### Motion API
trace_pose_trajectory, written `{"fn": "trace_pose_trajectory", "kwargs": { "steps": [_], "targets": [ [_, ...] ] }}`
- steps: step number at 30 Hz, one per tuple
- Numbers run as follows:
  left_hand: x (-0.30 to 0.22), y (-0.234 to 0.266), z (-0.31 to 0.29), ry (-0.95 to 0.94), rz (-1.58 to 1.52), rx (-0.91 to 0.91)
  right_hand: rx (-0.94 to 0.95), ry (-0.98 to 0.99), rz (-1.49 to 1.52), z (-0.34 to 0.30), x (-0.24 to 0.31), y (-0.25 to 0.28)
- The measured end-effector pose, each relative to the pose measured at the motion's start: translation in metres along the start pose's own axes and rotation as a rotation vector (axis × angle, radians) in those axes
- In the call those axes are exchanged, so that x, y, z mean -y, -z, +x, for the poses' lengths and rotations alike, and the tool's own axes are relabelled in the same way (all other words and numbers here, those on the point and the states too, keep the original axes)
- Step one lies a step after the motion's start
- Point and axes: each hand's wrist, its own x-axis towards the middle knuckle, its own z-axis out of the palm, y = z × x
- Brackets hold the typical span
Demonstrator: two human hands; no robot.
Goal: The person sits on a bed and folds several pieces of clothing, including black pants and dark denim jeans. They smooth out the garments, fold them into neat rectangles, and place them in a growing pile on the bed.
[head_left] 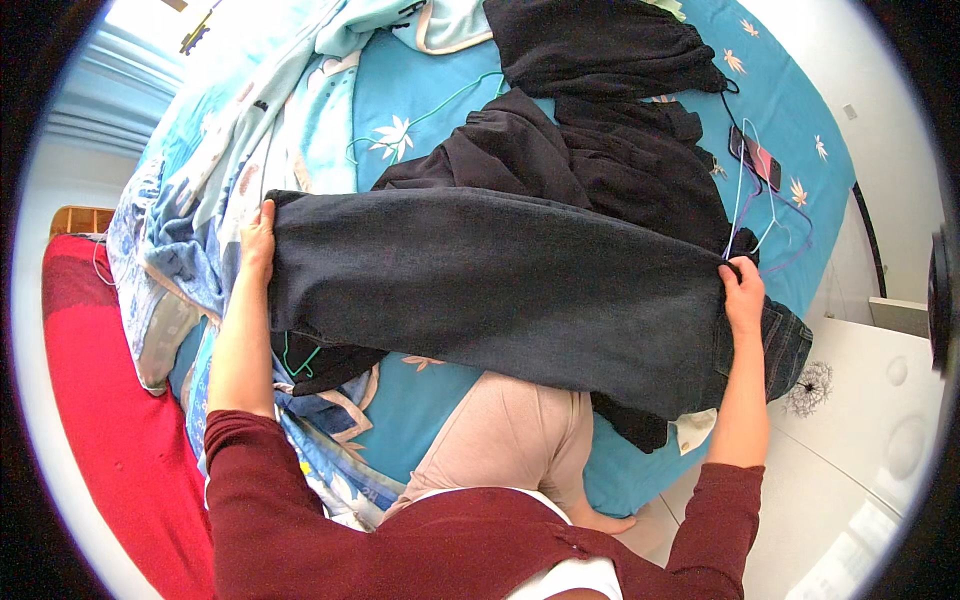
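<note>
From where I stand, the left grip (pixel 258 243) is clasped round one end of the dark jeans (pixel 490 290) and the right grip (pixel 742 293) pinches their upper edge near the other, over the blue-sheeted bed (pixel 408 408), where an even, gentle pull should best flatten creases.

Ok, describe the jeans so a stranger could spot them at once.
Look at the blue bed. Over it, the left hand and right hand hold the jeans outstretched. Their dark blue denim differs from the crumpled black clothes beyond.
</note>
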Motion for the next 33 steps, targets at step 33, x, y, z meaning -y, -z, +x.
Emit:
{"fn": "trace_pose_trajectory", "kwargs": {
  "steps": [33],
  "targets": [
    [0.020,0.058,-0.098,0.355,-0.189,0.431,-0.020,0.179,-0.309,-0.199,0.087,-0.007]
  ]
}}
